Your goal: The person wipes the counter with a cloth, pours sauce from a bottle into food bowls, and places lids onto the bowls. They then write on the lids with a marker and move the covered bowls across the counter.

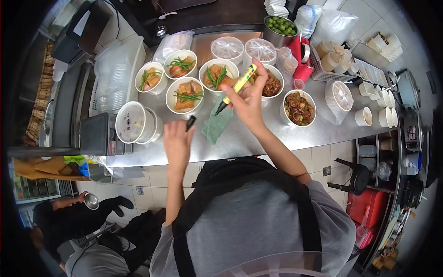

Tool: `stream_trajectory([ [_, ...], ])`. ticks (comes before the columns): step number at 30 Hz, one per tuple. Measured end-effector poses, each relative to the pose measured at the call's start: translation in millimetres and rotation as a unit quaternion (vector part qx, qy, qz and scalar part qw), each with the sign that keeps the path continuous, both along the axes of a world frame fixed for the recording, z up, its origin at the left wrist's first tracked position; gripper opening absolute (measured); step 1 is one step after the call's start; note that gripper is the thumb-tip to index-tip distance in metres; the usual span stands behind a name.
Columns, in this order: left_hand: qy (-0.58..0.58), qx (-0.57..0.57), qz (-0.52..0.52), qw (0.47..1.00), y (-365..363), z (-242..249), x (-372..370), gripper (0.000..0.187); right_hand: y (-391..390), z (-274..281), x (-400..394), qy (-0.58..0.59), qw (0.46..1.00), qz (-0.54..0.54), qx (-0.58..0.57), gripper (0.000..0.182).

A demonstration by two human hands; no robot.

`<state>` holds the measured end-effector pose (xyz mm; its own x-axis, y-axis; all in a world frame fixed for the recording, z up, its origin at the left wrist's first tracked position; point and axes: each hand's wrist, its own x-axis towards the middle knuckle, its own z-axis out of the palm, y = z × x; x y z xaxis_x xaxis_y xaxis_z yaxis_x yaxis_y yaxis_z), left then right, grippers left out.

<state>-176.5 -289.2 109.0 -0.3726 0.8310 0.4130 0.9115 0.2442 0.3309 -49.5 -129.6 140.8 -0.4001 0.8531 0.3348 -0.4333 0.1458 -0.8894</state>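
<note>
A yellow marker [241,84] with a bare black tip is pinched in my right hand [249,99], above the green cloth [218,122]. My left hand [177,138] holds the black cap [190,122] between thumb and fingers, over the counter's front part. Behind the hands, several open white bowls hold food with green beans, such as the bowl [184,95] nearest my left hand. Two bowls of dark meat, one [271,83] partly behind my right hand and another [300,108] to its right, stand uncovered. Two plastic-wrapped bowls [227,48] [260,50] are at the back.
Stacked white containers [131,122] and a dark scale-like box [99,134] stand left. At right are a wrapped bowl [340,97], small cups [363,116] and a basket of bottles [325,69]. Green citrus fill a metal pot [280,27]. Another person [69,217] is at lower left, holding a metal bowl [92,201].
</note>
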Motion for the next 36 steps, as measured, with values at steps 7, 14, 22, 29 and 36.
stream_trajectory([
  [7,-0.027,-0.004,-0.045,0.999,15,-12,23,0.022,-10,-16,-13,0.008,0.999,0.045,-0.001,0.08],
  [14,-0.153,0.011,-0.054,0.987,24,-8,39,0.018,-17,-25,-11,-0.066,0.997,0.048,0.015,0.06],
  [22,-0.235,0.018,-0.104,0.966,36,-26,53,0.02,-18,-8,1,0.018,0.999,0.016,-0.039,0.053],
  [29,-0.154,0.013,-0.257,0.954,57,33,49,0.021,13,46,62,0.038,0.996,0.075,0.016,0.036],
  [36,-0.11,-0.037,-0.232,0.966,52,40,25,0.014,9,201,155,0.25,0.863,0.194,0.394,0.002],
])
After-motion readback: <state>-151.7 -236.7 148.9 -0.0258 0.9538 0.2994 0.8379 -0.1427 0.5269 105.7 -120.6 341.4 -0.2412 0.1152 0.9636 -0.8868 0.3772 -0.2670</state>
